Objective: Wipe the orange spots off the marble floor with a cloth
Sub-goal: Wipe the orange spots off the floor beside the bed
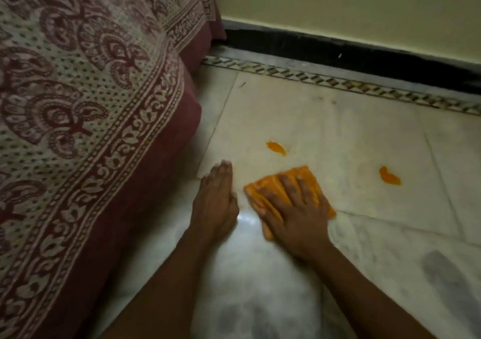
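Right hand (294, 213) flat, fingers spread, pressing cloth (307, 180) on floor (351, 120); nearest spot (276, 148) just beyond fingertips, 2nd spot (389, 176) farther right; left hand (216, 195) flat, idle.

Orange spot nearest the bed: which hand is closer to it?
Right. The right hand presses the cloth just below the spot; the left hand lies flat on the floor, further left.

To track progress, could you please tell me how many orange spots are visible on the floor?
2: one spot just beyond the cloth, another spot off to its right. More may be hidden under the cloth.
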`<action>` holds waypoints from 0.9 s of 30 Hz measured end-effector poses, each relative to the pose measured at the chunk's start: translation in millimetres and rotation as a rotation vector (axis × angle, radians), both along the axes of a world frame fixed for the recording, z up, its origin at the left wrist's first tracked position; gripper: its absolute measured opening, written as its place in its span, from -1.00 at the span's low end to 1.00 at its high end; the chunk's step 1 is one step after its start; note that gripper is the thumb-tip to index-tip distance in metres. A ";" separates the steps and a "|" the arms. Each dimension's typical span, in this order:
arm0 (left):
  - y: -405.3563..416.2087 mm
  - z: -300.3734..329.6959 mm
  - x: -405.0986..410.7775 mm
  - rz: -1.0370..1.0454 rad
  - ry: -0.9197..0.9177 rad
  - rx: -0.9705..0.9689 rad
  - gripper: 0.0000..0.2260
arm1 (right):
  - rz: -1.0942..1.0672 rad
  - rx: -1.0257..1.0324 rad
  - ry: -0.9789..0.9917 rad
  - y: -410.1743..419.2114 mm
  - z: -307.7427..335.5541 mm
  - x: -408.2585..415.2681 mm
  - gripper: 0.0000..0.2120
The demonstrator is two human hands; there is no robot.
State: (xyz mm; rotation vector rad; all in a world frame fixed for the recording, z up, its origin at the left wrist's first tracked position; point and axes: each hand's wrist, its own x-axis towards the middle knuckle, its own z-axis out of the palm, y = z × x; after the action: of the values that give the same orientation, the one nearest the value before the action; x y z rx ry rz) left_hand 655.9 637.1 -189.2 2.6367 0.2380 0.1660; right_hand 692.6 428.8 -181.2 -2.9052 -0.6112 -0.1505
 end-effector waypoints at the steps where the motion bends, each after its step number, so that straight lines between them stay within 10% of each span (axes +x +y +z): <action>1: -3.8 -0.7 3.3 0.016 -0.005 0.070 -0.39 | -0.111 -0.008 0.039 -15.0 1.7 4.2 -0.49; 6: -7.4 -9.2 9.1 0.068 -0.038 0.179 -0.41 | -0.484 0.087 0.186 37.6 -2.4 90.3 -0.43; 13: -6.7 -1.5 10.2 0.096 -0.002 0.155 -0.42 | -0.131 0.008 0.025 19.6 3.6 70.9 -0.50; 19: -8.5 -4.7 14.3 0.084 0.019 0.138 -0.39 | -0.630 0.120 0.258 60.0 11.4 156.3 -0.42; 27: -5.9 -0.8 15.1 0.078 0.023 0.143 -0.39 | 0.018 0.005 0.041 38.2 3.6 102.5 -0.51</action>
State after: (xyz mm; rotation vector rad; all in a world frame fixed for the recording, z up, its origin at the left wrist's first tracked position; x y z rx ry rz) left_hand 671.0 631.2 -190.0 2.7744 0.3486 0.1853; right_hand 795.1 467.1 -177.6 -2.8897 -0.6291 -0.0898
